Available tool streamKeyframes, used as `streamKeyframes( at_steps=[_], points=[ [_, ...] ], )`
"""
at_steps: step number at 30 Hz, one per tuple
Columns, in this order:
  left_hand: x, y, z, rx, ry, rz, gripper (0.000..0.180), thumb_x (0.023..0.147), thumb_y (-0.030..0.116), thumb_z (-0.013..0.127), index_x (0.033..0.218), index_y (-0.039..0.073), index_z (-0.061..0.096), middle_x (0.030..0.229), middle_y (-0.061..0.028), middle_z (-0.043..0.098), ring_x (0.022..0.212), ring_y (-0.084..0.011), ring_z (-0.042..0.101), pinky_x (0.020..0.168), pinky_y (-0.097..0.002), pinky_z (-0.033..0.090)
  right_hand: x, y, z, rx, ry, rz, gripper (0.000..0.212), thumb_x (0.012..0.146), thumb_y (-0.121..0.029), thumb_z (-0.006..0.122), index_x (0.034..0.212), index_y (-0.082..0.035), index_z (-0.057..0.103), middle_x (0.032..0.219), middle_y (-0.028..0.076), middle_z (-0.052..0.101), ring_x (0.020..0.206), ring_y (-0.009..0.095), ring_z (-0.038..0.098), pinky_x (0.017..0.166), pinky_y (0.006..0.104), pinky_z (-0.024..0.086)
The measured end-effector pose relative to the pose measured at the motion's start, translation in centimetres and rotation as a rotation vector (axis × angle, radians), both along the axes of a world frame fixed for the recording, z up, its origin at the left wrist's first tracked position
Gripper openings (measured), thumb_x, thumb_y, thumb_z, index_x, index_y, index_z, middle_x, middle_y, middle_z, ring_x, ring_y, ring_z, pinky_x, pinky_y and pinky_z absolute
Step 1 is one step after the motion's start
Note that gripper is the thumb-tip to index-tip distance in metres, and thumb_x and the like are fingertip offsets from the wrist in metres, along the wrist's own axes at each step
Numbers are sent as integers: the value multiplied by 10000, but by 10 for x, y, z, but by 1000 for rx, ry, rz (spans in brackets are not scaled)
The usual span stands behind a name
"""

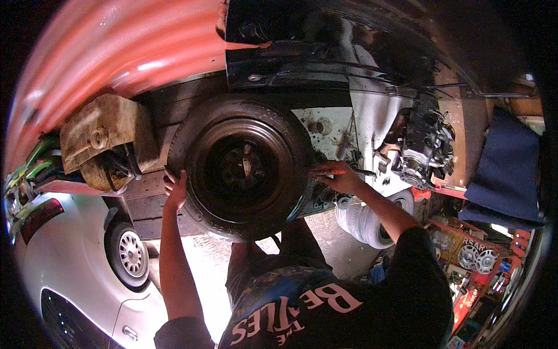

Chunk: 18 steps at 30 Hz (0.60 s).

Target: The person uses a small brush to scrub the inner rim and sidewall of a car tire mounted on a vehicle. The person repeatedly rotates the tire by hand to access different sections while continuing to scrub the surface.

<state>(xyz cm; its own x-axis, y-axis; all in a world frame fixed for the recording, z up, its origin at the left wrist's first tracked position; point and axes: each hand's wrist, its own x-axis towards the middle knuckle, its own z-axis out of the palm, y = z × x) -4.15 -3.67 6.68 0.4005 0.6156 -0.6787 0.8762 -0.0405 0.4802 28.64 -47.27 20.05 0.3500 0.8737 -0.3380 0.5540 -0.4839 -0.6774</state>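
Observation:
A large dark wheel with a black tyre (183, 142) stands tilted before me, its steel rim facing me. My left hand (176, 189) grips the tyre's left side, with some fingers showing and the rest hidden by the rubber. On the opposite side, my right hand (340, 179) has its fingers at the tyre's edge. A thin orange piece (330, 171) shows along the right hand's fingers; I cannot tell whether it is held or lies behind. The wheel's centre is dark with a paler patch in it.
A silver car (87, 256) stands at the left. Beyond it, a dirty tan tank (104, 131) rests on wooden boards. To the right are an engine (427, 142), more tyres (372, 224), a dark blue cloth (505, 168) and cluttered shelves with wheel covers (476, 259).

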Motion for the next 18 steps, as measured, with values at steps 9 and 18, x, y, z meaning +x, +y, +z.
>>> streamKeyframes(
  at_steps=[9, 18],
  points=[
    [-25, 26, -55, 116, 33, -196, 906, 932, 723, 290, 1514, 257, -225, 1580, -274, -113, 1443, -509, -43, 1157, -573, 46, 96, 92, -25, 467, -372, -233, 196, 892, -140, 687, 1071, -65, 713, 1106, 104, 703, 1018, 237, 671, 869, 342, 538],
    [-32, 29, -49, 92, 72, -181, 826, 947, 703, 263, 1533, 297, -153, 1573, -285, -123, 1413, -570, -34, 1146, -596, 63, 42, 52, -48, 409, -261, -399, 230, 869, -221, 716, 1067, -104, 724, 1115, 99, 701, 1050, 270, 662, 892, 366, 536]
  ],
)
